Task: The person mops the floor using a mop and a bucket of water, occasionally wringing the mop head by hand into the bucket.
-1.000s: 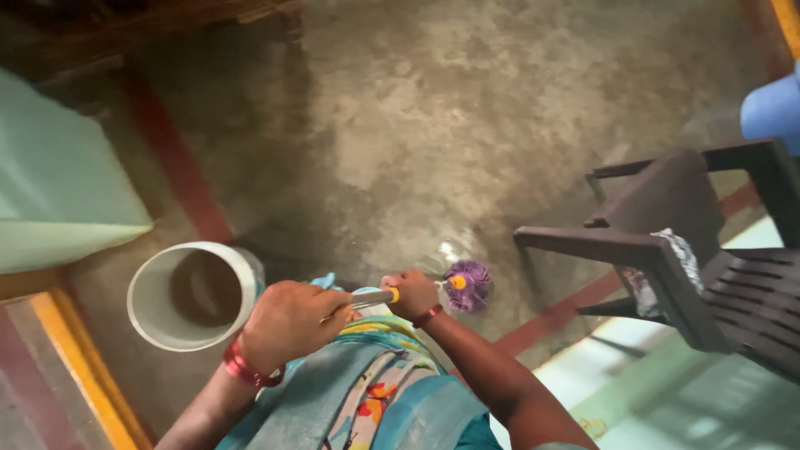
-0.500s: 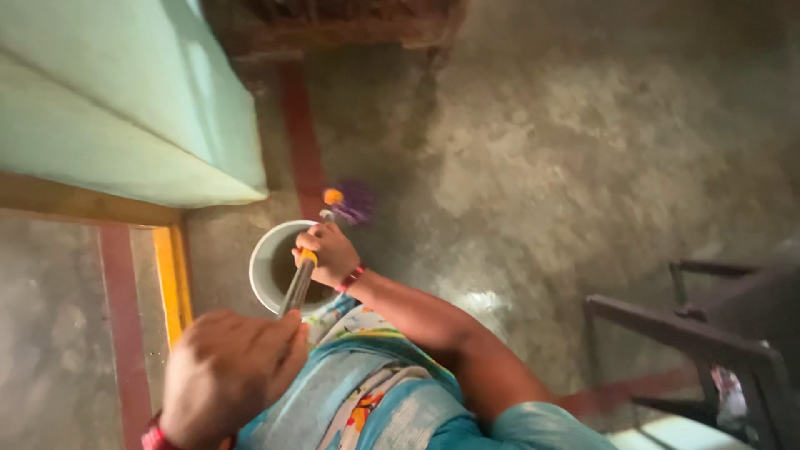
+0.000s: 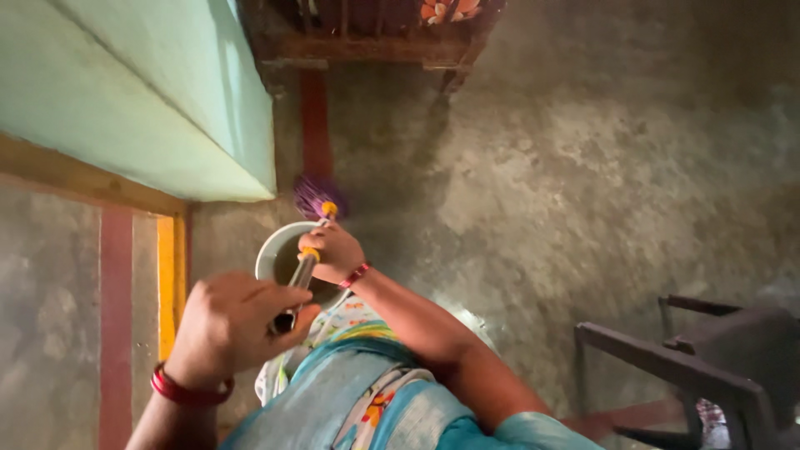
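Grey concrete floor (image 3: 583, 150): mottled and worn, with a dull red painted stripe (image 3: 315, 125) running up toward a dark wooden furniture frame (image 3: 367, 42) at the top edge.
Mop (image 3: 305, 258): metal handle with yellow collars, slanting up from the lower hand to a purple mop head (image 3: 312, 193) that rests on the floor just beyond the bucket.
Left hand (image 3: 233, 325): nearer the camera, fingers wrapped around the lower part of the mop handle; red bangles at the wrist.
Right hand (image 3: 333, 252): closed on the handle higher up, just below the upper yellow collar, over the rim of the bucket; a red band on the wrist.
Bucket (image 3: 271, 254): pale, round, standing on the floor close to the person's front; its opening is partly covered by the right hand and the handle, and its contents cannot be made out.
Wall (image 3: 142, 92): pale green, its corner ending just left of the mop head.
Yellow strip (image 3: 169, 275): painted band on the floor left of the bucket, beside a wider red one.
Chair (image 3: 708, 358): dark plastic, at lower right, well apart from both hands.
Clothing (image 3: 367, 392): blue-green patterned cloth at the bottom of the view.
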